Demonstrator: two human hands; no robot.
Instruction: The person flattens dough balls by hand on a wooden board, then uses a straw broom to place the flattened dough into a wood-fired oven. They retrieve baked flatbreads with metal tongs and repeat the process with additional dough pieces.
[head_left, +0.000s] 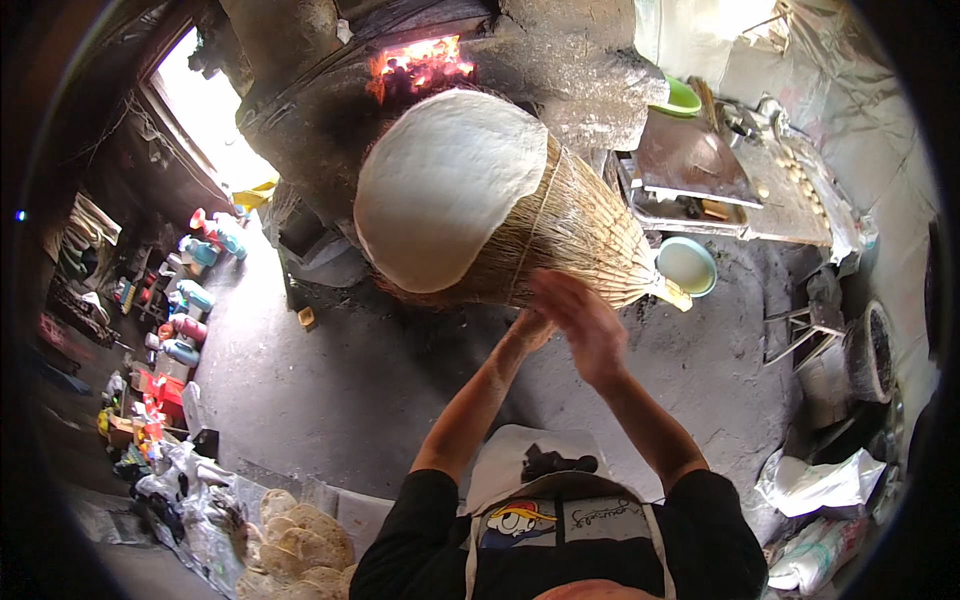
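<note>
A wide, pale sheet of dough (450, 187) lies over the broad end of a bundled straw cone (581, 221). A cord crosses the straw, and its bound stalks narrow to a tip at the right. Just below the cone's near edge, my left hand (532, 330) is mostly covered by my right hand. Blurred by motion, my right hand (589, 326) crosses over it with fingers stretched out and nothing seen in it. Whether the two hands touch is unclear. The fingers of the left hand are hidden.
Embers glow in a clay oven's opening (424, 64) beyond the dough. At the right are a low board (780, 187) with small dough pieces, a pale basin (686, 266) and a stool (821, 319). Stacked flatbreads (304, 540) lie lower left; thermos flasks (195, 296) line the left.
</note>
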